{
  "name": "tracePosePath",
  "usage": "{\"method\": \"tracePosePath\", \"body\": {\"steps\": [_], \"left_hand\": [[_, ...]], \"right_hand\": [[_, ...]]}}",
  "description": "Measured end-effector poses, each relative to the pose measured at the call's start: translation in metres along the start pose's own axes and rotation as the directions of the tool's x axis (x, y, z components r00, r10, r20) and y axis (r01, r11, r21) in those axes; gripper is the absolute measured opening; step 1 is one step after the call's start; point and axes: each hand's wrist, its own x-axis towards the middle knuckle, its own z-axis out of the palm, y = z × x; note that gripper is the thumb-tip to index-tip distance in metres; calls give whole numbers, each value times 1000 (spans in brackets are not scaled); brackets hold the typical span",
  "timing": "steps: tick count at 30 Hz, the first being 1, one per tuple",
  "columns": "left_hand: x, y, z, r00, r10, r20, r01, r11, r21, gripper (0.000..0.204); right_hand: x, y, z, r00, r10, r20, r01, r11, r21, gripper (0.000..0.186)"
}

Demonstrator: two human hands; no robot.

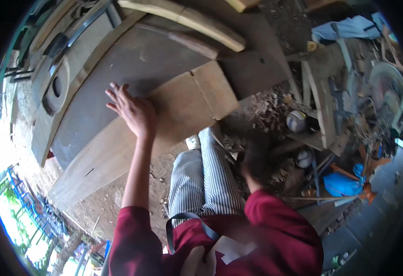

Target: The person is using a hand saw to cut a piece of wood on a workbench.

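Note:
My left hand (136,112) is open, its fingers spread, over the upper edge of a long wooden board (183,103). I cannot tell how firmly the palm presses on it. The board lies slantwise on a dark worktop, with a narrow slot across it near its right end and a small dark slit toward its left end. Low beside my legs, to the right of the board, is my right hand (251,166). It is dark and blurred, so its fingers and anything in them cannot be made out.
The dark worktop (118,69) bears a wooden-handled tool (194,45) and a thick curved timber (187,20). Framed wooden pieces (72,78) stand at the left. Wood shavings (272,110), a round can (296,121), a blue bag (342,184) and scrap wood crowd the right.

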Motion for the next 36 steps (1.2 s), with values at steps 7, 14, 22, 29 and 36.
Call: {"method": "tracePosePath", "body": {"steps": [7,14,22,29,36], "left_hand": [[5,17,-7,999,38,-6,-38,998,-47,36],[1,26,-1,999,33,-29,-34,999,-42,34],[2,17,-2,998,31,-51,-32,999,-16,29],[-21,25,-19,999,46,12,-45,996,-80,25],[-30,28,-23,997,64,35,-59,992,-111,26]], "right_hand": [[-125,101,-13,849,516,118,-529,825,200,29],[-70,-11,-21,688,152,-709,-92,988,123,21],[-96,-246,-117,734,-198,-650,598,641,481,17],[-102,-276,-130,910,-204,-360,350,844,407,20],[-111,-260,-117,839,-341,-424,391,920,35,16]]}}
